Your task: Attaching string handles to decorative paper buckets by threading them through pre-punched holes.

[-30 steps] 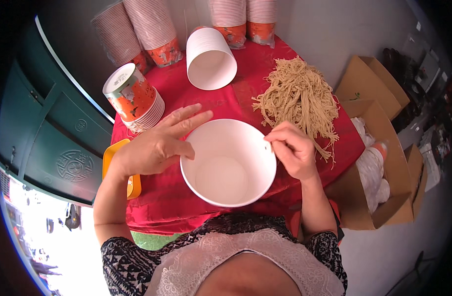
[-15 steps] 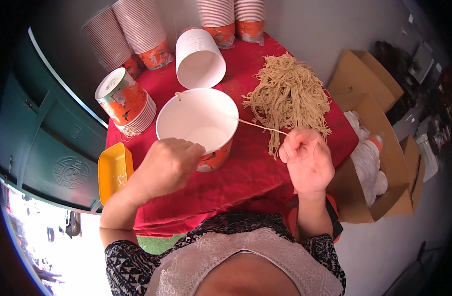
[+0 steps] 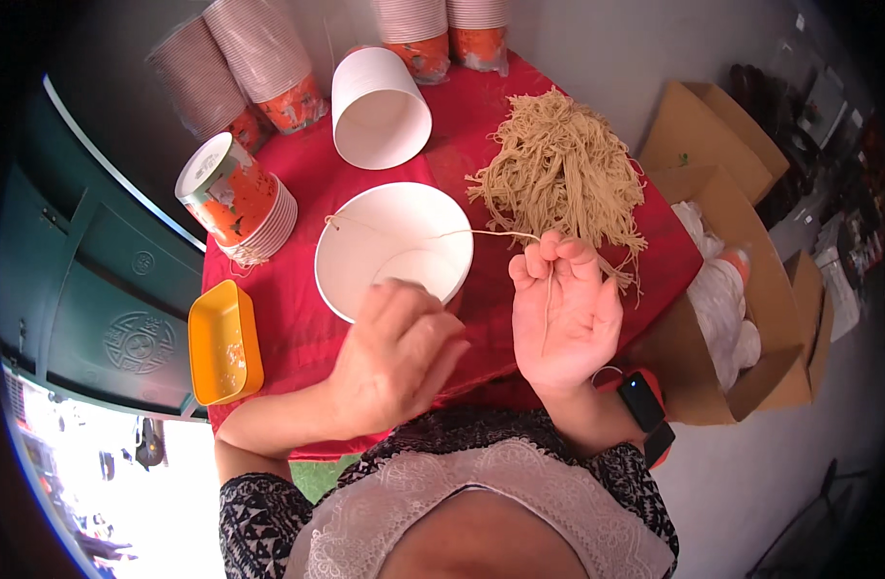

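A paper bucket (image 3: 341, 280), white inside, stands with its mouth toward me. A thin beige string (image 3: 496, 232) is attached at its far left rim and crosses the mouth to my right hand (image 3: 568, 314). That hand is palm up to the right of the bucket, its fingertips pinching the string, whose end hangs over the palm. My left hand (image 3: 399, 347), slightly blurred, is over the bucket's near side with loosely bent fingers apart and nothing visible in them. Beyond the right hand lies a heap of beige strings (image 3: 563, 164).
A white bucket (image 3: 380, 111) lies on its side on the red cloth (image 3: 471, 135). Upside-down orange buckets (image 3: 235, 198) and a yellow tray (image 3: 199, 357) are at the left. Wrapped bucket stacks (image 3: 264, 58) stand behind. Right of the table is an open cardboard box (image 3: 761, 261).
My left hand has come off the bucket's near rim and moved right and toward me. My right hand has moved left and turned palm up, still pinching the string.
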`<state>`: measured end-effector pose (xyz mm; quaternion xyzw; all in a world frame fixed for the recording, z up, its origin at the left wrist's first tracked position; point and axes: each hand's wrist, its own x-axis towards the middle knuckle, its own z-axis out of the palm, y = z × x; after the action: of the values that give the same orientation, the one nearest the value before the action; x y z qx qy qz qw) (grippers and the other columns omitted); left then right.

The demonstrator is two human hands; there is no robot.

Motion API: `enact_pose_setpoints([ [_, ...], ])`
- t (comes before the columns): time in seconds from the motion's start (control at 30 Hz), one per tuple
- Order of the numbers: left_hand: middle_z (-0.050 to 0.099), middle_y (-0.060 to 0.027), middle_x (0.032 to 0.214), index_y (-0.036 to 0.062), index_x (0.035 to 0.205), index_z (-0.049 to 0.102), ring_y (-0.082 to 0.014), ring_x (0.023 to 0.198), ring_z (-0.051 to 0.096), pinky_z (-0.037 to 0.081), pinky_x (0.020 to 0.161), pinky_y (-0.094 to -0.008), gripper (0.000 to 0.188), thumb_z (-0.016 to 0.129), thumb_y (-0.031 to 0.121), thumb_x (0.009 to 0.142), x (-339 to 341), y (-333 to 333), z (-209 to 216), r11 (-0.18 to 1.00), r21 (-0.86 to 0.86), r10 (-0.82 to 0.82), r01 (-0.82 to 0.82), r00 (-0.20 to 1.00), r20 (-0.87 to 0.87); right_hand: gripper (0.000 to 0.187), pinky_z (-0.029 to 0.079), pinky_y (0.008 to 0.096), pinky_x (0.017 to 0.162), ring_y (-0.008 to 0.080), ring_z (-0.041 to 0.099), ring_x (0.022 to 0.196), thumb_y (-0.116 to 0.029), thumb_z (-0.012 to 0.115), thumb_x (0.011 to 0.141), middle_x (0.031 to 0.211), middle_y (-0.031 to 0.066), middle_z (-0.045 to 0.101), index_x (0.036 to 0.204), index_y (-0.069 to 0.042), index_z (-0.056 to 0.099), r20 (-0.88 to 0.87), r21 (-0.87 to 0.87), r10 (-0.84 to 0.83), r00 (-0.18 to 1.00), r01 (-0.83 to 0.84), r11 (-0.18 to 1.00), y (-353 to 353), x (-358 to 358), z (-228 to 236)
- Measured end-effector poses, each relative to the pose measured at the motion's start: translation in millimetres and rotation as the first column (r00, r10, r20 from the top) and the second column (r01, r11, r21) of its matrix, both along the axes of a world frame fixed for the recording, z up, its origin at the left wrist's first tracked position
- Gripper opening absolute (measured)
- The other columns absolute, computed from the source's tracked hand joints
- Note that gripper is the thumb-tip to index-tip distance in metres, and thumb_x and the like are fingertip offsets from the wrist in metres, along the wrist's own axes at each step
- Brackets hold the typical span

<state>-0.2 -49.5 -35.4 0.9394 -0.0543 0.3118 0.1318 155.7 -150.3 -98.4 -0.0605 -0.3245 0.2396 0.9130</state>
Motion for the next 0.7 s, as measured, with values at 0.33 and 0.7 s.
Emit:
enact_pose_setpoints([
  [0.33, 0.059, -0.0115, 0.084, 0.0009, 0.098, 0.059, -0.0295, 0.073, 0.058, 0.045, 0.065, -0.0401, 0.029, 0.077, 0.004, 0.076, 19, -34, -17, 0.935, -0.334, -0.122, 0.119, 0.992, 0.014, 0.053, 0.037, 0.0381, 0.085, 0.0198, 0.042, 0.092, -0.050, 0.041, 0.098, 0.114, 0.0099, 0.048, 0.121, -0.004, 0.053, 0.205, 0.067, -0.338, 0.919, 0.331, 0.941, 16, -14, 0],
  [0.7, 0.058, -0.0128, 0.080, 0.0024, 0.089, 0.057, -0.0312, 0.068, 0.059, 0.047, 0.060, -0.0401, 0.019, 0.070, -0.004, 0.077, 20, -33, -23, 0.914, -0.400, -0.112, 0.070, 0.990, -0.083, 0.054, 0.044, 0.0394, 0.085, 0.0211, 0.048, 0.093, -0.049, 0.041, 0.099, 0.114, 0.0131, 0.045, 0.116, 0.001, 0.052, 0.248, 0.059, -0.399, 0.883, 0.397, 0.916, 11, -16, -8],
])
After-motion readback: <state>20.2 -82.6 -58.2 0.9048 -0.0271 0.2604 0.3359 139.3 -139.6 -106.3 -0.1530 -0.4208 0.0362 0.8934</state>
